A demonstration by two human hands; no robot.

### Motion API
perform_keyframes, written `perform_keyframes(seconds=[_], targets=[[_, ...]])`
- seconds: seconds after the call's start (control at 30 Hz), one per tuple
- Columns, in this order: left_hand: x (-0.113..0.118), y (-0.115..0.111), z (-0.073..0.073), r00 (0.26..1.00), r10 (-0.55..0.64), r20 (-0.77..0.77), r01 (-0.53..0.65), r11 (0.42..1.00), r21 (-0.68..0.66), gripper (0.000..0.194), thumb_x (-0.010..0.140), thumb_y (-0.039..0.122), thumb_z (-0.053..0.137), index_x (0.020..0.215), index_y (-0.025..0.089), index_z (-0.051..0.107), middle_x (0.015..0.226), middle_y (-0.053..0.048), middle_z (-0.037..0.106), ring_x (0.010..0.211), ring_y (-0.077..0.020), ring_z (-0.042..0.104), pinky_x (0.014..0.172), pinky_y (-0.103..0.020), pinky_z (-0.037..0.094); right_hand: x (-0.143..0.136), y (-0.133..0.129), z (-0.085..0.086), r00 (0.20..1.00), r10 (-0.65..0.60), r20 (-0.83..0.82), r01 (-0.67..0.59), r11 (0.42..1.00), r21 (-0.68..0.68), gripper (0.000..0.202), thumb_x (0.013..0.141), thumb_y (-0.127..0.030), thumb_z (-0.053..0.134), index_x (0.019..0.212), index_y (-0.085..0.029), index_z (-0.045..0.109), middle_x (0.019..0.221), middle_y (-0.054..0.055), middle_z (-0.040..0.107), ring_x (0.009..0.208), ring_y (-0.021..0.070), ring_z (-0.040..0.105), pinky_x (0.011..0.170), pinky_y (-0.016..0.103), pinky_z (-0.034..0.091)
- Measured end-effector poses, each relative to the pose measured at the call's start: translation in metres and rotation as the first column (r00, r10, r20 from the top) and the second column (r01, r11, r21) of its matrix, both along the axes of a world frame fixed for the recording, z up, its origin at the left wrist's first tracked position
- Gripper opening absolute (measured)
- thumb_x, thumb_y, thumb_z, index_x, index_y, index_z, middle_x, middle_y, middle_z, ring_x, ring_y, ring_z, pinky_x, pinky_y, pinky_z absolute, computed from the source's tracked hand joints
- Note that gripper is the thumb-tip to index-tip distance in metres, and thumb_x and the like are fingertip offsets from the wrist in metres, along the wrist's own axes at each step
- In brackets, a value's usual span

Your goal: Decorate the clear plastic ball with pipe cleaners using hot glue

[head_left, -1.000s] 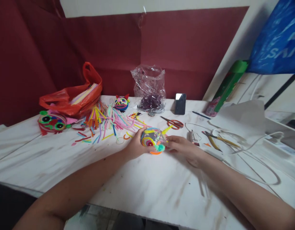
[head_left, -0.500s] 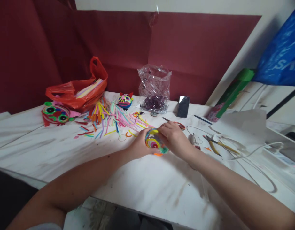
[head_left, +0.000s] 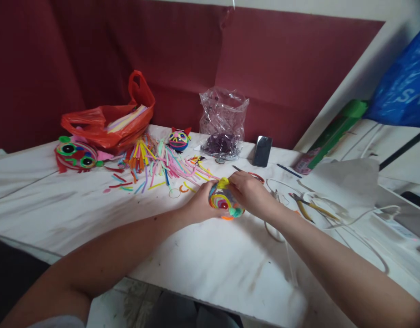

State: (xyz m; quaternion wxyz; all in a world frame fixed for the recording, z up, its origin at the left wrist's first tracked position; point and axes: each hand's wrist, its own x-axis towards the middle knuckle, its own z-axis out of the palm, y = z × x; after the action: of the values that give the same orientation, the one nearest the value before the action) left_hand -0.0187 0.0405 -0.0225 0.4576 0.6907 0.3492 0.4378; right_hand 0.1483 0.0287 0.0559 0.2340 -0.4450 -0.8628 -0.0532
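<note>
A small round ball (head_left: 220, 198), covered with coloured pipe cleaners in yellow, blue, red, green and orange, is held just above or on the white table. My left hand (head_left: 202, 200) wraps around its left side. On its upper right, the fingers of my right hand (head_left: 248, 190) press close together near a yellow piece; whether they pinch that piece or the ball itself is hidden. Behind the right hand lie scissors (head_left: 255, 176) with red handles, partly covered by it.
Cut pipe cleaners (head_left: 169, 164) spread to the left, beside a red plastic bag (head_left: 107, 123) and two decorated animal-face balls. Farther back stand a clear bag (head_left: 223, 127) and a phone (head_left: 262, 151). Pliers (head_left: 312, 209) with yellow handles and a white cable (head_left: 373, 209) lie on the right.
The view has shifted slightly. Both hands stay on the ball, and the yellow piece on top shows larger and more upright than before.
</note>
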Motion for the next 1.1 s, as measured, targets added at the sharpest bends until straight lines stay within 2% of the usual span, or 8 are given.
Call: perform_keyframes(seconds=[0.2,0.4,0.5,0.57,0.67,0.73,0.87,1.1], targets=[[0.002,0.008,0.005,0.980,0.137,0.147,-0.149,0.986,0.073,0.034,0.077,0.032,0.065,0.108,0.019,0.059,0.115,-0.009,0.062,0.110,-0.0238,0.057,0.094,-0.037,0.045,0.002,0.005,0.001,0.999,-0.043,0.005,0.043,0.999,-0.020,0.021,0.079,-0.010,0.047,0.061,-0.019,0.048,0.065,0.003,0.054,0.061,0.0144,0.046,0.057,0.025,0.033],[0.006,0.014,0.021,0.979,0.156,0.131,-0.162,0.986,0.037,0.016,0.071,0.028,0.065,0.082,0.017,0.063,0.083,-0.003,0.064,0.083,-0.0184,0.060,0.079,-0.033,0.048,-0.005,0.007,0.005,1.000,-0.030,0.000,0.029,0.994,-0.104,0.020,0.078,-0.012,0.049,0.060,-0.018,0.053,0.066,0.003,0.057,0.061,0.0134,0.048,0.057,0.025,0.033],[0.003,0.017,0.023,0.985,0.148,0.094,-0.153,0.987,0.055,0.013,0.070,0.028,0.064,0.077,0.018,0.062,0.078,-0.002,0.063,0.080,-0.0182,0.059,0.076,-0.031,0.048,0.001,0.008,0.007,0.981,-0.051,-0.185,0.015,0.981,-0.193,0.011,0.079,-0.018,0.053,0.072,-0.018,0.061,0.072,0.004,0.063,0.065,0.0153,0.054,0.062,0.028,0.039],[0.001,0.019,0.023,0.988,0.134,0.081,-0.138,0.990,0.041,0.014,0.070,0.029,0.064,0.078,0.018,0.063,0.079,-0.002,0.064,0.079,-0.0183,0.059,0.075,-0.031,0.049,0.014,0.009,0.005,0.878,-0.121,-0.463,0.018,0.975,-0.220,0.014,0.080,-0.027,0.057,0.089,-0.019,0.063,0.083,0.006,0.066,0.072,0.0180,0.059,0.068,0.031,0.044],[-0.001,0.020,0.025,0.987,0.140,0.084,-0.141,0.990,0.010,0.016,0.070,0.031,0.065,0.078,0.018,0.063,0.081,-0.002,0.066,0.079,-0.0185,0.060,0.075,-0.032,0.049,0.042,0.013,-0.007,0.519,-0.248,-0.818,0.060,0.965,-0.255,0.026,0.078,-0.038,0.061,0.097,-0.021,0.061,0.093,0.006,0.065,0.083,0.0203,0.061,0.075,0.036,0.048],[-0.001,0.020,0.026,0.986,0.138,0.096,-0.139,0.990,-0.005,0.018,0.068,0.033,0.067,0.078,0.018,0.064,0.081,-0.002,0.066,0.079,-0.0185,0.060,0.076,-0.032,0.049,0.055,0.014,-0.019,0.324,-0.339,-0.883,-0.009,0.932,-0.362,0.027,0.075,-0.041,0.065,0.092,-0.021,0.061,0.093,0.005,0.065,0.085,0.0198,0.060,0.079,0.036,0.048],[-0.001,0.019,0.027,0.988,0.120,0.093,-0.120,0.993,-0.013,0.026,0.067,0.035,0.069,0.085,0.018,0.066,0.087,-0.002,0.068,0.082,-0.0184,0.061,0.078,-0.031,0.049,0.056,0.012,-0.044,0.235,-0.454,-0.859,-0.281,0.815,-0.508,0.024,0.066,-0.035,0.071,0.083,-0.020,0.064,0.090,0.004,0.064,0.086,0.0193,0.059,0.082,0.037,0.049],[-0.009,0.026,0.024,0.986,0.130,0.104,-0.126,0.991,-0.042,0.035,0.068,0.039,0.071,0.093,0.016,0.066,0.091,-0.004,0.070,0.087,-0.0194,0.063,0.081,-0.032,0.049,0.039,0.005,-0.055,0.159,-0.409,-0.898,-0.563,0.710,-0.423,0.020,0.060,-0.026,0.074,0.077,-0.018,0.066,0.082,0.002,0.068,0.080,0.0156,0.063,0.083,0.032,0.050]])
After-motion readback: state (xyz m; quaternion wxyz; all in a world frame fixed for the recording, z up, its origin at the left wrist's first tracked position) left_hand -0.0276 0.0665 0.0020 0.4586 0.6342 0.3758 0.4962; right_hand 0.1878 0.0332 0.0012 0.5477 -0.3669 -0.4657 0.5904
